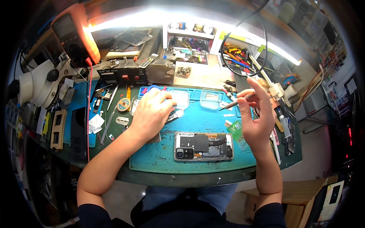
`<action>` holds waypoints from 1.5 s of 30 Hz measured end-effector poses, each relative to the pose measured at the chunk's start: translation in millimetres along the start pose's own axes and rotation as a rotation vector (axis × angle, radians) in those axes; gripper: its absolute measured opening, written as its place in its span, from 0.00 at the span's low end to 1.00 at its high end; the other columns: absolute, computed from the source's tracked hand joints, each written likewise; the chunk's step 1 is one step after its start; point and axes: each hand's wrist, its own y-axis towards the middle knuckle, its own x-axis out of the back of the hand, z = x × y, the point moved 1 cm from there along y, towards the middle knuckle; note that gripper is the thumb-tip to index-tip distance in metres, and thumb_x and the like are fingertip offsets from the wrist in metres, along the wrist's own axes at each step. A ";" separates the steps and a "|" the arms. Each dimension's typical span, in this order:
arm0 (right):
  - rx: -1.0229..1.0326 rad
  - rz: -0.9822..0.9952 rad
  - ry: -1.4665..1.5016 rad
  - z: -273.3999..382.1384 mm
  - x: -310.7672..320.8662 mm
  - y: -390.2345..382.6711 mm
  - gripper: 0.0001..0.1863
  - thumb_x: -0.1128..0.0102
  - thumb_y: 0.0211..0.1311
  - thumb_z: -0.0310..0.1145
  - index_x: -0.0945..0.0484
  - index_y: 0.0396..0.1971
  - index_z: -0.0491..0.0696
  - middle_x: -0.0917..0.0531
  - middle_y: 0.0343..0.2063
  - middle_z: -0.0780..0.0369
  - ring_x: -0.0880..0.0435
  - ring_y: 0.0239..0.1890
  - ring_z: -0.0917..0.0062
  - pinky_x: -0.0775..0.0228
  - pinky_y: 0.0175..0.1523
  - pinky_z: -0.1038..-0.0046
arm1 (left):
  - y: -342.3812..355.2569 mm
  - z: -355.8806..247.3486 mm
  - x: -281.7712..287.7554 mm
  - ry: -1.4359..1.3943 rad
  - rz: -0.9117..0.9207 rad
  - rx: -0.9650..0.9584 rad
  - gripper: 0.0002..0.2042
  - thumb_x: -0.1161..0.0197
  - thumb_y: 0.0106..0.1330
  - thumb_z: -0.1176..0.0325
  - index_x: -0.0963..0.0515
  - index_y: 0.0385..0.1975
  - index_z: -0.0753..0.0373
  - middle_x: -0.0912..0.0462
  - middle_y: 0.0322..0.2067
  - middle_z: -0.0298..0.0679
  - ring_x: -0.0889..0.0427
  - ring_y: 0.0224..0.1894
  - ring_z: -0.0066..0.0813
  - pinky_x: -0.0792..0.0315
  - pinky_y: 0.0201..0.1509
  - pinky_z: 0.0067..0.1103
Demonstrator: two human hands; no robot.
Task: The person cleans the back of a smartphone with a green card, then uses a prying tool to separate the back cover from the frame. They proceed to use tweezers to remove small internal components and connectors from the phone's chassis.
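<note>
Silver-framed rectangular phone with black innards bared (203, 146): is lying at the clock's centre, on the scuffed turquoise mat (152, 163); neither hand is touching it. Its uncovered parts could be getting scratched or bridged, the likely cause being a dropped tool or a stray metal bit.

Bare right hand (260, 117): is hovering at two o'clock from the phone, gripping a slim grey pen-shaped tool with a dark pointed end (246, 96) between thumb and fingers. A loosening pinch could be sending that point down onto the mat or the innards.

Bare left hand (154, 108): is hovering at ten o'clock, fingers curling downward (I cannot tell whether they are pinching anything, since the knuckles are hiding the tips). A careless knock could be tipping the box beside it.

Clear square plastic boxes: are sitting at eleven (179, 98) and twelve (210, 99). Anything small inside could be scattering if a wrist or sleeve were catching a rim.

Translucent green sheet (238, 133): is lying at two o'clock, close to the phone's corner; the right forearm could be dragging it across the open parts.
</note>
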 end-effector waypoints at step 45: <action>0.212 0.158 0.153 13.1 -17.8 -24.3 0.26 0.36 0.63 0.17 0.25 0.63 0.40 0.16 0.31 0.58 0.15 0.31 0.71 0.20 0.36 0.70 | -14.8 -0.1 12.6 0.414 0.091 0.114 0.05 0.31 0.56 0.71 0.21 0.27 0.62 0.22 0.30 0.39 0.22 0.37 0.39 0.25 0.43 0.30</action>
